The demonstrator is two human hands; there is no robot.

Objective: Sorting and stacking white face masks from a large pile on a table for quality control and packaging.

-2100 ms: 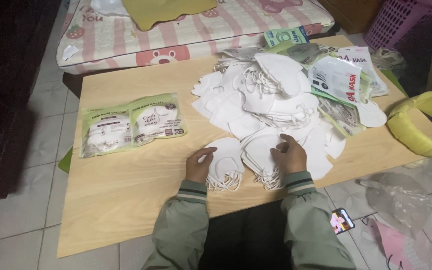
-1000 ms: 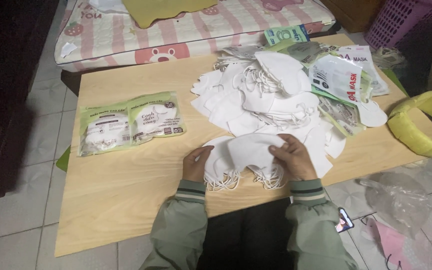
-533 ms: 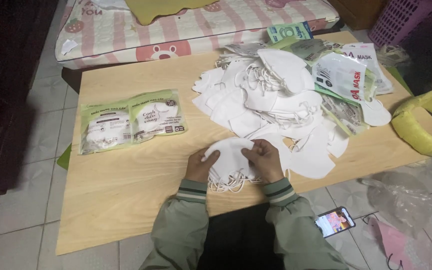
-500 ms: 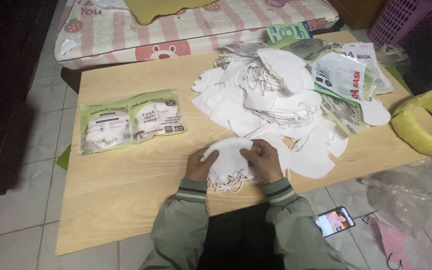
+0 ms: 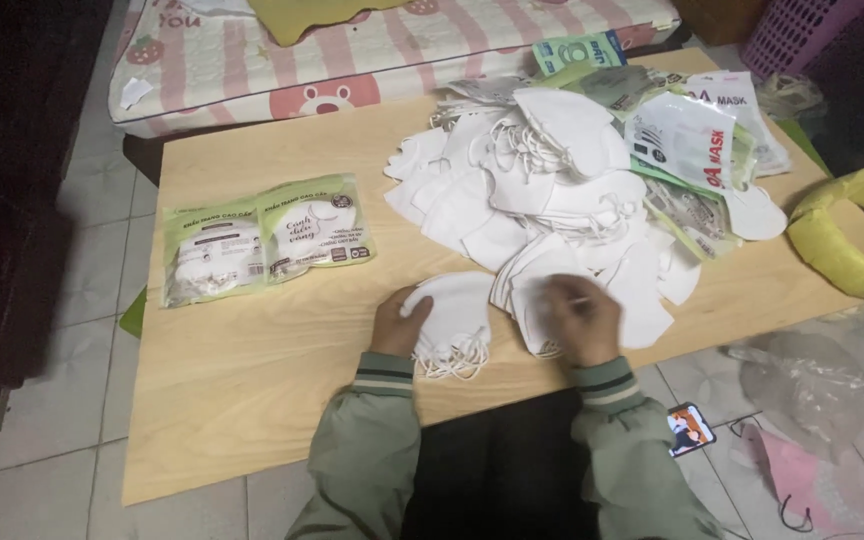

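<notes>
Single head cam, steep downward view from the seated person's end of the wooden table (image 5: 252,400).
Faces across the table toward the striped mattress (image 5: 402,50) beyond its far edge; mid-range, whole tabletop in frame, tiled floor visible on both sides of the table.

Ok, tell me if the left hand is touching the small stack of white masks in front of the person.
Touching. The head view shows the left hand lying on the left edge of the small stack of white masks, with no gap between them.

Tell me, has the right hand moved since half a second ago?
Yes. The right hand left the small mask stack under the left hand and moved right, toward the big mask pile.
</notes>
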